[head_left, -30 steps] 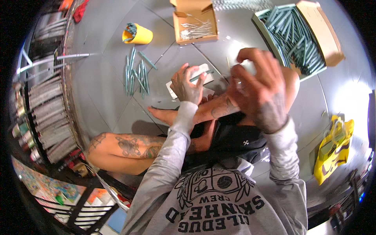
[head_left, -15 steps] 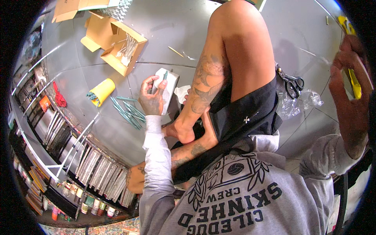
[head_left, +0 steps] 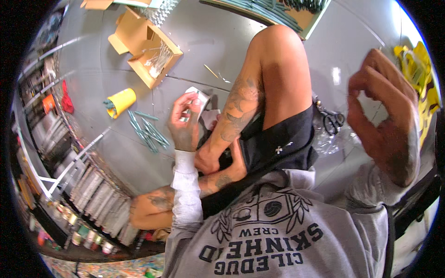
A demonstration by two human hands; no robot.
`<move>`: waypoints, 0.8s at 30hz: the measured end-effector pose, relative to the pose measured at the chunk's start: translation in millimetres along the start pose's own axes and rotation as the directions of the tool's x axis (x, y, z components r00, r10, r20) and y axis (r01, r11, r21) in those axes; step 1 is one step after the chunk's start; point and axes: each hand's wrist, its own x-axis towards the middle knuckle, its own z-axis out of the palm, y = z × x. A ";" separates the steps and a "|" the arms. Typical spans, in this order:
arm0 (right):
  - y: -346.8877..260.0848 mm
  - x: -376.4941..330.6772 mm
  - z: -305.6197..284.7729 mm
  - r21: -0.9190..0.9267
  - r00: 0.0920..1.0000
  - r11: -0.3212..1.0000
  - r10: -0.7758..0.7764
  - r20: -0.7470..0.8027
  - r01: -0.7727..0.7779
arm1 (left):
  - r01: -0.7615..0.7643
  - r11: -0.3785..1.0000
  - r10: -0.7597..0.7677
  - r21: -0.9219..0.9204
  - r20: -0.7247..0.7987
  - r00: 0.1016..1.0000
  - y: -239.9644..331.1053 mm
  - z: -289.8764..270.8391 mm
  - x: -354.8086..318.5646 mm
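Observation:
My left hand (head_left: 184, 125) is raised in front of a small white box (head_left: 202, 98) on the floor, thumb and fingers closed in a pinch. A slim grey-green stick sits in that pinch; the fingers and blur hide most of it. At the right my right hand (head_left: 387, 116) is held up, thumb and forefinger bent into a ring with their tips together. Whatever may be in that pinch is too blurred to make out. Several similar grey-green sticks (head_left: 147, 132) lie loose on the floor left of my left hand, beside a tipped yellow cup (head_left: 123, 103) with more inside.
An open cardboard box (head_left: 155, 65) holds thin white sticks. Black-handled scissors (head_left: 331, 121) lie by clear plastic (head_left: 327, 146) right of my leg. A tray (head_left: 308, 28) of grey-green sticks stands at the top. Shelves (head_left: 88, 190) line the left; a yellow bag (head_left: 419, 74) is far right.
My right hand has come inward from the right edge, its thumb and forefinger in a ring. The view has shifted, showing more of the tray. My left hand stays by the white box.

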 end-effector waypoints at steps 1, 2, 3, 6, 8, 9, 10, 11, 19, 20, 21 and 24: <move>-5.6 4.6 -2.8 0.055 0.999 0.998 -0.043 -0.017 0.043 | 0.069 0.969 -0.064 -0.236 0.029 0.998 15.5 17.2 -11.6; -12.2 11.5 -3.6 0.120 0.994 0.987 -0.100 -0.033 0.103 | 0.102 0.918 -0.079 -0.383 0.075 0.994 39.6 36.4 -27.2; -15.8 18.5 -8.2 0.198 0.984 0.964 -0.167 -0.060 0.176 | 0.251 0.838 -0.177 -0.484 0.195 0.965 59.4 49.7 -39.3; -50.1 35.6 -46.0 0.218 0.973 0.952 -0.227 0.038 0.214 | 0.469 0.486 -0.159 -0.737 0.453 0.877 110.4 91.3 -59.4; -64.4 42.3 -43.5 0.359 0.986 0.923 -0.164 0.040 0.139 | 0.568 0.088 -0.025 -0.818 0.568 0.822 127.8 108.9 -64.6; -75.9 44.6 -44.3 0.397 0.990 0.915 -0.117 0.081 0.075 | 0.557 -0.001 0.005 -0.831 0.557 0.831 136.0 109.1 -66.2; -88.4 47.7 -41.9 0.422 0.990 0.904 -0.114 0.084 0.068 | 0.543 -0.088 0.034 -0.835 0.542 0.840 143.4 106.5 -67.0; -98.6 51.9 -28.6 0.440 0.982 0.896 -0.131 0.136 0.059 | 0.476 -0.157 0.019 -0.866 0.479 0.878 126.2 106.9 -68.6; -172.6 42.6 9.6 0.528 0.960 0.845 -0.077 0.269 -0.080 | 0.342 -0.332 -0.058 -0.879 0.381 0.923 99.3 50.2 -90.6; -176.4 41.1 12.5 0.540 0.956 0.837 -0.084 0.282 -0.086 | 0.338 -0.360 -0.046 -0.869 0.379 0.924 99.1 44.7 -95.2; -177.8 41.1 16.7 0.573 0.954 0.819 -0.163 0.253 -0.013 | 0.332 -0.388 -0.029 -0.860 0.371 0.928 102.0 34.9 -99.8; -197.6 36.9 15.1 0.584 0.944 0.808 -0.129 0.305 -0.079 | 0.286 -0.425 0.056 -0.859 0.290 0.955 104.6 21.6 -114.1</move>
